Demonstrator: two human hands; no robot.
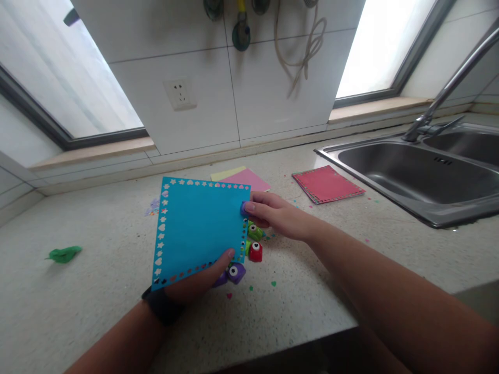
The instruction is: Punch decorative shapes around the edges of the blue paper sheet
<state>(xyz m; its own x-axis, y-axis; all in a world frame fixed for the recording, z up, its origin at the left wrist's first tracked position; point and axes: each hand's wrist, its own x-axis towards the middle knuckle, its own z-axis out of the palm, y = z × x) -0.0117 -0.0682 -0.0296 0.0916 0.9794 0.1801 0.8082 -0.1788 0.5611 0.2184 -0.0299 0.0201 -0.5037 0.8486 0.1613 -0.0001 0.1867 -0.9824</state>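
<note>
A square blue paper sheet (202,228) is raised above the counter, its edges lined with punched stars, hearts and flowers. My left hand (202,280) grips it at the lower edge, thumb on the front and the other fingers hidden behind. At the right edge, my right hand (275,210) pinches a small blue-purple craft punch (244,208), its thumb on top. Just beyond the sheet's lower right side lie a green craft punch (255,231), a red craft punch (255,252) and a purple craft punch (236,272), each partly covered.
A stack of punched sheets topped by a red one (329,184) lies near the steel sink (385,166). Behind the blue sheet are pink paper (249,178) and yellow paper (226,173). Crumpled green material (65,254) sits at left. Paper bits (273,283) dot the counter (304,301).
</note>
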